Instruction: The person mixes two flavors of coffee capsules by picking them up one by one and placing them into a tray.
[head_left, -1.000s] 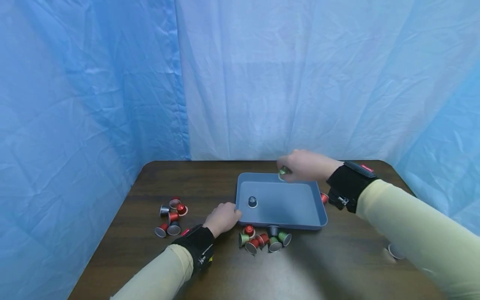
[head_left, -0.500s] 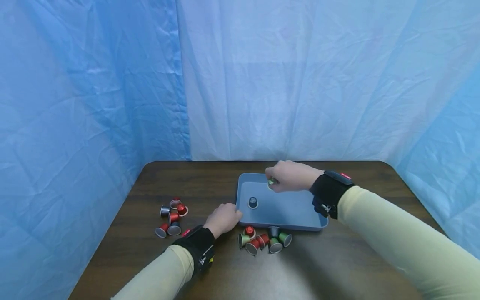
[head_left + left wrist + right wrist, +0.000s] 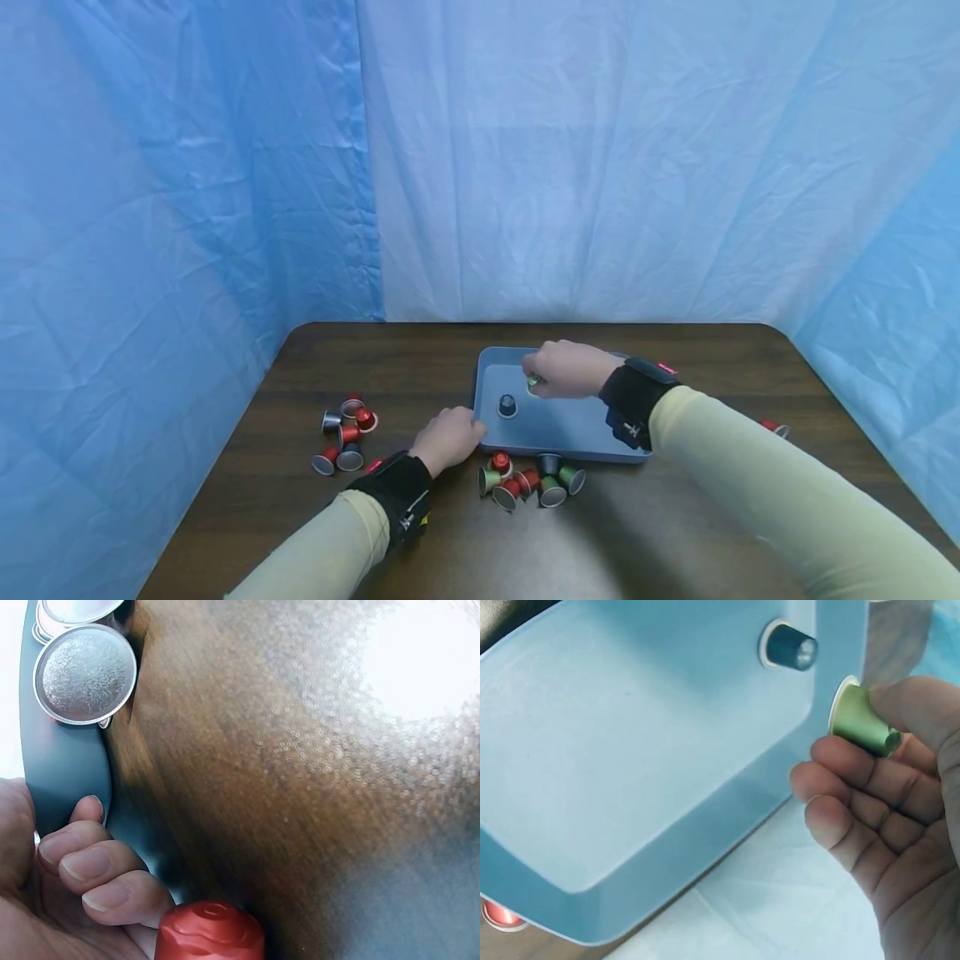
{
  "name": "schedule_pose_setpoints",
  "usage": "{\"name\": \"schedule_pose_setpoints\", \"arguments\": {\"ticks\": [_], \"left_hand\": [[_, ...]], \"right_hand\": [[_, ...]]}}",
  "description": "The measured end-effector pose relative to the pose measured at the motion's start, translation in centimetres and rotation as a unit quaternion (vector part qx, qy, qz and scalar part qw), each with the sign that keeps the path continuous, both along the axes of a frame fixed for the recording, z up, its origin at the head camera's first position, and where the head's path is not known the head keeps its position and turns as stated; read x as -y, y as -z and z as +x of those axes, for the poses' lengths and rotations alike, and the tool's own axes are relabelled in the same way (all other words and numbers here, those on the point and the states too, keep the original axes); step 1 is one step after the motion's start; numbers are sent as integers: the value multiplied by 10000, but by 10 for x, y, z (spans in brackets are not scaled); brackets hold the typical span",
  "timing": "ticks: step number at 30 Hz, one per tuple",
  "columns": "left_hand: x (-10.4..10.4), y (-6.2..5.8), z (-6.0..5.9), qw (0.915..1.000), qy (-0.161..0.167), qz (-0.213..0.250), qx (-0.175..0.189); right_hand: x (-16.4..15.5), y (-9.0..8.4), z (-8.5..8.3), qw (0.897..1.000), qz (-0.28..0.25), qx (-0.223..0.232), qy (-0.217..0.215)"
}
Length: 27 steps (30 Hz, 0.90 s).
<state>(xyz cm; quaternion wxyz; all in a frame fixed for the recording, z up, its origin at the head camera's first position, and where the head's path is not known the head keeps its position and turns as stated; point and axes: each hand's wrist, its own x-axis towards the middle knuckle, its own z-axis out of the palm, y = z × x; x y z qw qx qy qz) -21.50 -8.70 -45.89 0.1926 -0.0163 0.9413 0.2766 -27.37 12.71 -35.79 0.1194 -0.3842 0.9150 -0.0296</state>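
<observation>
Your right hand (image 3: 564, 369) has dropped nearer over the tray (image 3: 570, 433), pinching the green capsule (image 3: 862, 720): light, thin-walled, easily dented; hold its sides. Left hand (image 3: 448, 437) grips the tray's near-left corner.

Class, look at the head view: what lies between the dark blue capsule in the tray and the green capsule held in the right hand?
Only bare tray floor separates the dark blue capsule from the green capsule; the right wrist view confirms it.

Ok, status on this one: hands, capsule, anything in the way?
Right hand pinches green capsule over tray. Left hand holds tray's corner. Dark capsule sits alongside, apart.
</observation>
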Motion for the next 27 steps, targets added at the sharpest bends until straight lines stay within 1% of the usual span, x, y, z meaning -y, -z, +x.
{"name": "schedule_pose_setpoints", "arguments": {"ticks": [8,14,19,27], "left_hand": [[0,0,0,10000,-2,14,-33],[1,1,0,10000,19,45,-56],[2,1,-1,9999,50,50,-78],[1,-1,0,9999,31,49,-92]], "right_hand": [[5,17,1,9998,168,88,79],[8,27,0,9992,223,279,187],[10,33,1,9989,257,318,215],[11,40,3,9980,312,437,319]]}}
